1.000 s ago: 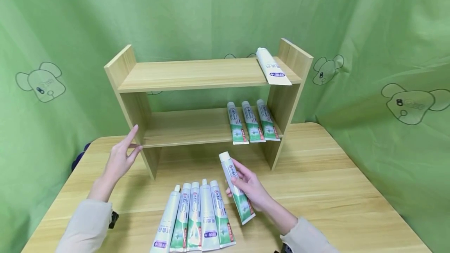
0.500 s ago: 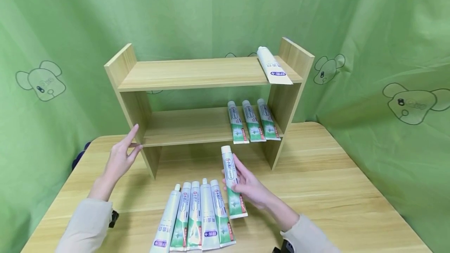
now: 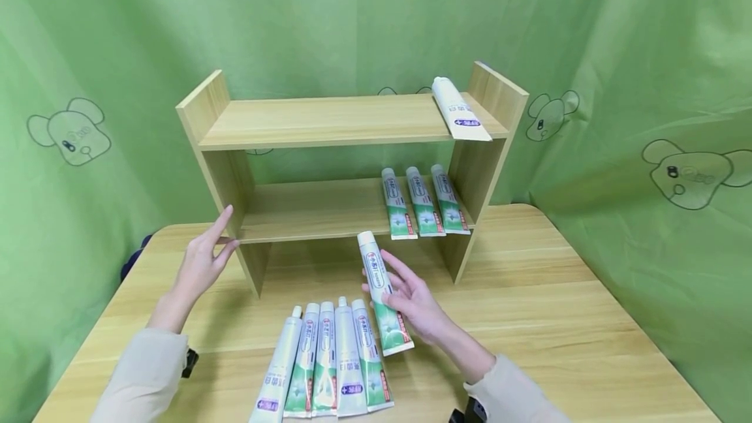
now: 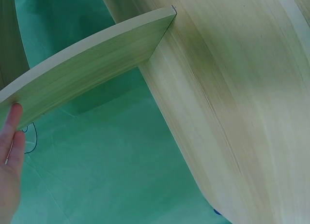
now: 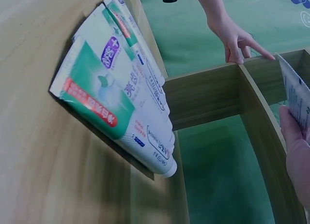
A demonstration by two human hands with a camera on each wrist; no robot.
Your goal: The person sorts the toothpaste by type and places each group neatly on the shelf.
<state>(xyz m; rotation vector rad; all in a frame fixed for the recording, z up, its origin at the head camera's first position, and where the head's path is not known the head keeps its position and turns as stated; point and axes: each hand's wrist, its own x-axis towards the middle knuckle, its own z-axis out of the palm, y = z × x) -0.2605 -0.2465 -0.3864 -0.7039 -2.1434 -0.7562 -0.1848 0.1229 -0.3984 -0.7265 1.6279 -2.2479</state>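
Note:
My right hand (image 3: 418, 305) holds a green-and-white toothpaste tube (image 3: 376, 269), cap up, its thumb across the front. The tube is over the table, in front of and below the middle shelf. In the right wrist view the held tube (image 5: 296, 96) shows at the right edge. Below and left of it, several toothpaste tubes (image 3: 350, 371) lie side by side on the table, green-and-white ones among white-and-purple ones. With extended fingers my left hand (image 3: 200, 266) touches the wooden shelf unit (image 3: 317, 211) at its left side, near the middle board's front corner.
Three green-and-white tubes (image 3: 422, 204) lie at the right of the middle board. One white-and-purple tube (image 3: 457, 109) lies on the top board (image 3: 329, 119), its end past the front edge. A green curtain (image 3: 294, 25) hangs behind the wooden table (image 3: 558, 318).
My right hand has raised the toothpaste tube slightly and carried it left, and the tube's tilt has shifted. The left hand has stayed at the shelf's side.

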